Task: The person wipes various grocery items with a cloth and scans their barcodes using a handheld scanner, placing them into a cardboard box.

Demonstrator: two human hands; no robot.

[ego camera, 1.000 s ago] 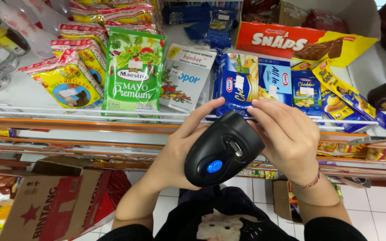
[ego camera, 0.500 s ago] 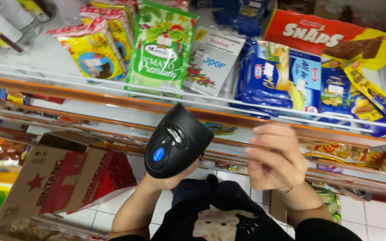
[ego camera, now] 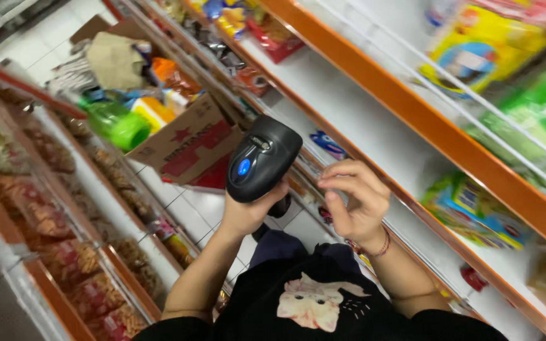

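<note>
My left hand (ego camera: 248,211) grips the handle of a black handheld barcode scanner (ego camera: 261,164) with a blue light on its top. The scanner is raised in front of me, over the aisle floor. My right hand (ego camera: 356,201) hovers just right of the scanner, fingers curled and apart, holding nothing. A thin bracelet sits on that wrist. Orange-edged store shelves (ego camera: 437,132) with snack packets run along the right.
A brown cardboard box (ego camera: 184,142) stands on the tiled floor (ego camera: 191,211), with a green bottle (ego camera: 118,123) and other goods piled behind it. A second rack of packaged snacks (ego camera: 52,246) lines the left side. Yellow and green packets (ego camera: 494,50) lie on the upper right shelf.
The view has swung left and tilted, from the stocked shelf to the aisle. The scanner stays in my left hand; my right hand has come off it and hangs beside it.
</note>
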